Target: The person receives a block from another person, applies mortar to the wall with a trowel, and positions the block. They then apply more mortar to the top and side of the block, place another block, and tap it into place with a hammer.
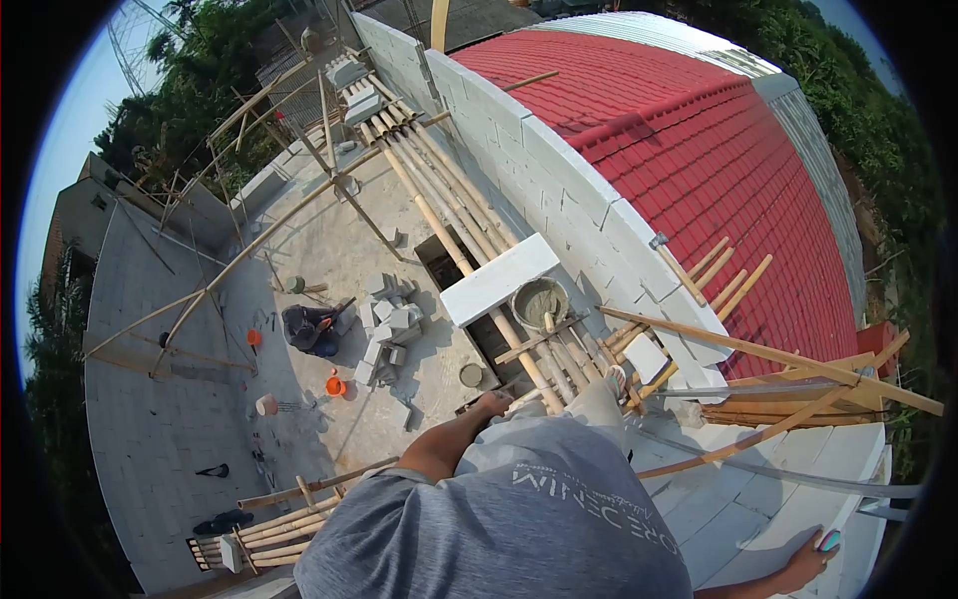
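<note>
My right hand (806,561) reaches out at the lower right, closed around a small teal object (829,540) whose kind I cannot make out. It is above the top of a pale block wall (763,499). My left hand (493,402) is by my bent leg, close to the bamboo poles (540,371); its fingers are too small and partly hidden to read. In front of me a round bucket of grey mortar (540,302) sits on the bamboo platform, with a tool handle leaning in it. Beside the bucket lies a long white block (500,279).
A block wall (544,165) runs along the platform, with a red tiled roof (689,180) behind it. Wooden braces (778,354) cross at right. Far below, a crouching person (317,327) works near stacked blocks (389,329) and an orange bucket (335,385).
</note>
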{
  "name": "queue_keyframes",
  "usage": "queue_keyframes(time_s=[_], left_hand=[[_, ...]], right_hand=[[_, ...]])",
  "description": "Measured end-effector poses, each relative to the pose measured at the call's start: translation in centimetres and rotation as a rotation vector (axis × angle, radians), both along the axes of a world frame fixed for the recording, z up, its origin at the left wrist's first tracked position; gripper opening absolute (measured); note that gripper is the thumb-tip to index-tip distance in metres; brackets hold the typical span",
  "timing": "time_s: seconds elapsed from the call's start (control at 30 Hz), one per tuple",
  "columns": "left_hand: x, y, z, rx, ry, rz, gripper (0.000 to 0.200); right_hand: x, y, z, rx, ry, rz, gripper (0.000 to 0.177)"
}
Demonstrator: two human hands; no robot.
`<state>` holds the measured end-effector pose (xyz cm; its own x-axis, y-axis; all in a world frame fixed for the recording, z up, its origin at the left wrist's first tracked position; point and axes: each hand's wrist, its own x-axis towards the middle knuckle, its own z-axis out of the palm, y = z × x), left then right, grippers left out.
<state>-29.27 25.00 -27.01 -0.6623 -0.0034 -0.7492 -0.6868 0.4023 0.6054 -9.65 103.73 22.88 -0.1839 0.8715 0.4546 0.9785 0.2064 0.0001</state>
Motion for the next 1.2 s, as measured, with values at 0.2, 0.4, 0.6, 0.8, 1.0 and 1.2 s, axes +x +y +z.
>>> queue_keyframes(time_s=[0.2,0.4,0.6,0.8,1.0,1.2], left_hand=[[1.0,0.0,7.0,-0.084,-0.009,0.009,0.039],[1.2,0.6,7.0,-0.162,0.016,-0.069,0.043],[1.6,1.2,11.4,-0.187,0.069,-0.201,0.042],[1.1,1.5,10.8,-0.141,-0.054,-0.088,0.046],[0.9,1.5,9.1,-0.188,-0.013,-0.068,0.054],[1.0,1.3,9.8,-0.138,0.008,-0.044,0.053]], right_hand=[[-2.9,-8.2,5.2,-0.012,-0.070,-0.016,0.086],[-3.4,-9.2,6.2,-0.016,-0.062,-0.048,0.089],[-3.9,-10.6,6.5,0.005,-0.081,-0.062,0.089],[-4.1,-10.7,6.7,-0.016,-0.063,-0.079,0.089],[-3.7,-9.5,6.0,0.018,-0.095,-0.060,0.089],[-3.7,-9.9,6.1,0.047,-0.088,-0.045,0.088]])
